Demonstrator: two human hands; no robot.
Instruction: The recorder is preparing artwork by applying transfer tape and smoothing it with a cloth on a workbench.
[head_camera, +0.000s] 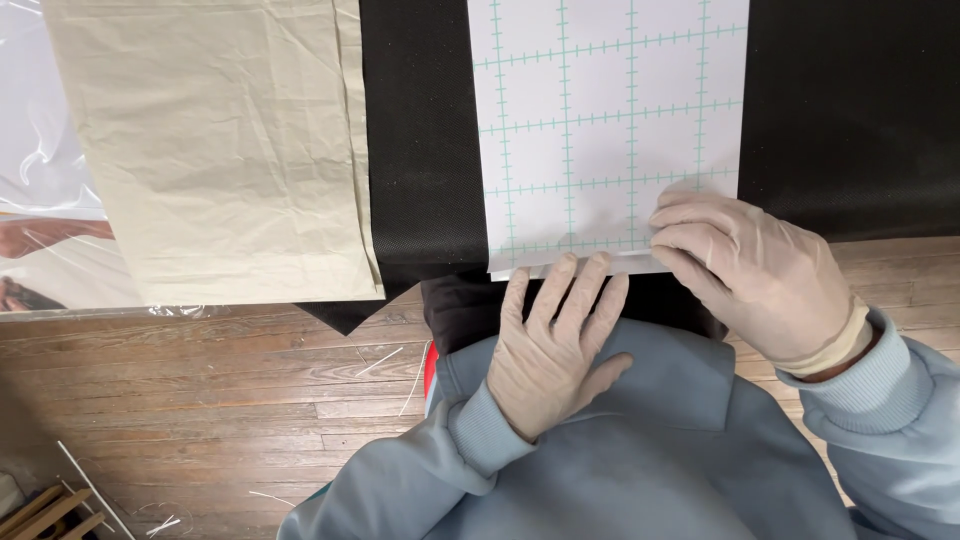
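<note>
The right hand (755, 275), in a pale disposable glove, lies knuckles-up on the near right corner of a white sheet with a teal grid (610, 130). Its fingers are curled together and point left along the sheet's near edge; the fingertips press down there, but whether they pinch the edge or only rest on it cannot be told, since the palm side is hidden. The left hand (550, 345), gloved the same way, lies flat and spread, fingers extended and slightly apart, holding nothing. Its fingertips reach the sheet's near edge just beside the right hand's, while the palm rests over the person's grey-blue sweatshirt (640, 450).

Both wrists run into ribbed grey-blue cuffs; the forearms are cut off by the bottom and right borders.

The gridded sheet lies on black fabric (420, 150) and runs past the top of the view, so its far end is unseen. Its near edge seems lifted or folded a little; the layers there are hard to separate. Left of the black fabric lies creased beige paper (220, 140), overlapping it slightly, with clear plastic film (40, 110) further left, partly out of view. Below is a wooden plank floor (200, 400) with thin pale scraps.
</note>
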